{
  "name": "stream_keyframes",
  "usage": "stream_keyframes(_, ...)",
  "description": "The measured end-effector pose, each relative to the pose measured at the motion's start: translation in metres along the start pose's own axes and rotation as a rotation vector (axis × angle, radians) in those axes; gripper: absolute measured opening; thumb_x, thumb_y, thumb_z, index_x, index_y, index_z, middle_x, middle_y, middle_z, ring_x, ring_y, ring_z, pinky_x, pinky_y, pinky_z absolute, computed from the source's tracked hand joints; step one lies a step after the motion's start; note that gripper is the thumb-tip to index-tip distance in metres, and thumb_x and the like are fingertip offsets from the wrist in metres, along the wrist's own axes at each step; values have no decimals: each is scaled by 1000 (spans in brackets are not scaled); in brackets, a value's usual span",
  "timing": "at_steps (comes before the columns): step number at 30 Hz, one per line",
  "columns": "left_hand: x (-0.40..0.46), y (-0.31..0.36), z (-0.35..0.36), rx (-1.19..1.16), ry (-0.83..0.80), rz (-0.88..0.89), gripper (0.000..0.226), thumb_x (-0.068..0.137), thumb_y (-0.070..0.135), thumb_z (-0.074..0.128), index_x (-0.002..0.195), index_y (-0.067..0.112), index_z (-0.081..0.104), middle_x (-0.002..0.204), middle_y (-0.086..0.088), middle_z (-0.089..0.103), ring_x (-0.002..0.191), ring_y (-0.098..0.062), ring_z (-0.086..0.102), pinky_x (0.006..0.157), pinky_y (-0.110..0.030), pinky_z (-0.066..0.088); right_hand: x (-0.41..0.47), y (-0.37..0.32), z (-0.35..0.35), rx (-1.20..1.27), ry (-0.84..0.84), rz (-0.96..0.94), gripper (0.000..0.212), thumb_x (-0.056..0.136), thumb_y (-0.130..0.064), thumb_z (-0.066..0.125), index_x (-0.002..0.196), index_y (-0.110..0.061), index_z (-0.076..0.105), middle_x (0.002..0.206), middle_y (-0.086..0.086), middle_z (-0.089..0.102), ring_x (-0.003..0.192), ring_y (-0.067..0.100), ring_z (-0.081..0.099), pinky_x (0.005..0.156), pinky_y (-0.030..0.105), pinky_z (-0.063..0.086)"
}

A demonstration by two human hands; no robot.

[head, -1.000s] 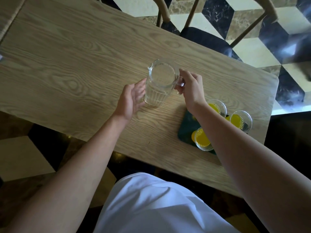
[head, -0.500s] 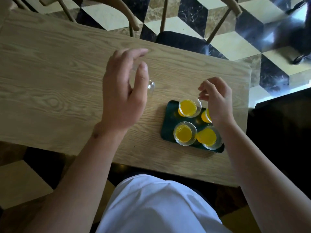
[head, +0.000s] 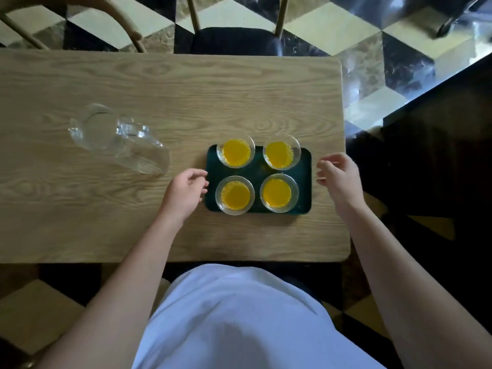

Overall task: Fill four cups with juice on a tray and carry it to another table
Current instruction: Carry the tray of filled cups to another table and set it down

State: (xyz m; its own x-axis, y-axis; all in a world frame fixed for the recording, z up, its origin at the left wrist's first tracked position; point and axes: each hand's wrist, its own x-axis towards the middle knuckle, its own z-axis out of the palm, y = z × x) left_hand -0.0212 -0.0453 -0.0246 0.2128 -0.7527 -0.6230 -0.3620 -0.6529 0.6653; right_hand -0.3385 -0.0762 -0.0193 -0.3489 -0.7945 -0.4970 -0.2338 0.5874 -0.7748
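The table (head: 159,83) runs off the left edge of the frame, so its left end is cut off. Two chairs at the top are cut by the top edge: one (head: 117,20) at the upper left, one (head: 234,39) in the top middle. The tray (head: 304,182) floor is mostly hidden under the four cups. Whether the left hand (head: 183,193) touches the tray is hard to tell. Both arms leave the frame at the bottom.

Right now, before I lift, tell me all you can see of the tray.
The tray is a dark green rounded rectangle with a low rim, lying flat near the table's right end. Four clear cups of orange juice stand on it, two by two. The left hand is at its left edge, the right hand just off its right; neither grips it yet.
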Motion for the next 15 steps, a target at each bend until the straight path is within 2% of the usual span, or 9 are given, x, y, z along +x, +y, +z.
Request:
stream_keyframes(3, 17, -18, 10, 214, 95, -47, 29, 97, 18, 60, 125, 19, 65, 114, -3, 69, 94, -18, 64, 75, -30, 48, 14, 39, -7, -67, -9, 161, 24, 91, -22, 64, 114, -16, 61, 110, 4, 67, 97, 18, 66, 89, 42, 58)
stream_keyframes(5, 27, -23, 14, 253, 141, -97, 35, 97, 18, 62, 132, 15, 62, 118, -4, 68, 94, -20, 62, 77, -31, 46, 18, 56, -6, -79, -10, 215, 31, 91, -22, 65, 121, -17, 59, 116, 3, 65, 103, 17, 64, 93, 43, 56)
stream_keyframes(10, 48, -18, 25, 185, 204, -118, 38, 96, 17, 65, 134, 16, 60, 117, -2, 67, 99, -20, 61, 87, -35, 50, 28, 73, 5, -65, 0, 264, 41, 91, -25, 65, 130, -17, 56, 123, 3, 64, 110, 19, 62, 96, 42, 54)
stream_keyframes(13, 57, -10, 33, 140, 219, -98, 35, 96, 17, 66, 131, 18, 62, 109, 0, 65, 97, -19, 61, 83, -32, 47, 31, 73, 14, -27, 26, 265, 39, 93, -23, 62, 131, -17, 57, 122, 2, 64, 110, 18, 61, 97, 39, 54)
stream_keyframes(15, 63, -5, 38, 121, 210, -98, 34, 97, 17, 66, 130, 18, 62, 106, 1, 64, 98, -19, 61, 81, -31, 44, 34, 71, 20, 8, 29, 265, 38, 94, -23, 61, 132, -15, 59, 121, 2, 65, 108, 17, 61, 92, 34, 54)
